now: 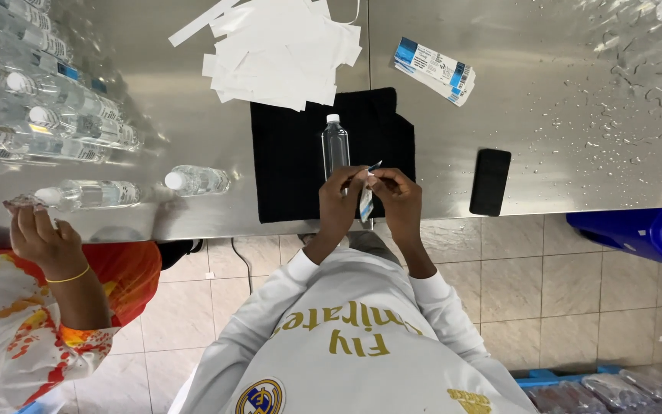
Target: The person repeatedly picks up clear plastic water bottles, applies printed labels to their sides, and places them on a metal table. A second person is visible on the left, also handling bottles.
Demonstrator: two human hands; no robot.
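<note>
My left hand (340,203) and my right hand (400,201) meet over the near edge of a black cloth (285,172) on a steel table (545,115). Between their fingertips they pinch a small white and blue label (366,201), which hangs down between them. A clear plastic bottle (335,146) with a white cap lies on the cloth just beyond my left hand, cap pointing away from me. My white long sleeves and shirt fill the bottom of the view.
A heap of white paper strips (281,50) lies behind the cloth, a stack of blue-edged labels (434,70) to its right. A black phone (490,182) lies right of the cloth. Many bottles (47,115) are at left, where a co-worker's hand (36,234) touches one (90,194). A blue bin (645,230) stands right.
</note>
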